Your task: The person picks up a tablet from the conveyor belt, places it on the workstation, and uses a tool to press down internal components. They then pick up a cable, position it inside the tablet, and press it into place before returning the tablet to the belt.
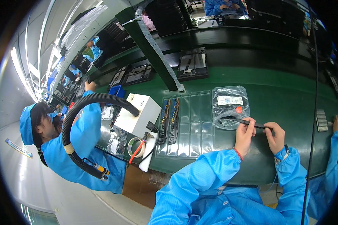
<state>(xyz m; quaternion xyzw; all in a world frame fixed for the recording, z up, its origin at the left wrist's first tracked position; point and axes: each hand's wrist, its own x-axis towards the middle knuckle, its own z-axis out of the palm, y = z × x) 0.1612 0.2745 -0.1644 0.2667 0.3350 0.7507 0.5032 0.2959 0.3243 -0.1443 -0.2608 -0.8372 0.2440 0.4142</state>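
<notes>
While both hands hover over the green table, the left hand and right hand pinch their fingers shut on opposite ends of a thin black strip part, just beside a clear plastic bag and near a clear compartmented tray.

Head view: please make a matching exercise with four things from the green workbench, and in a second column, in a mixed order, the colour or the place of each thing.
Things:
1. thin strip part
2. clear compartment tray
3. plastic bag
4. box

Descriptions:
A. white, with a black hose on its top
B. black, held between left hand and right hand
C. lies flat, two left columns filled with dark parts
D. transparent, with a white label and a red dot

Pairs: 1-B, 2-C, 3-D, 4-A
</notes>
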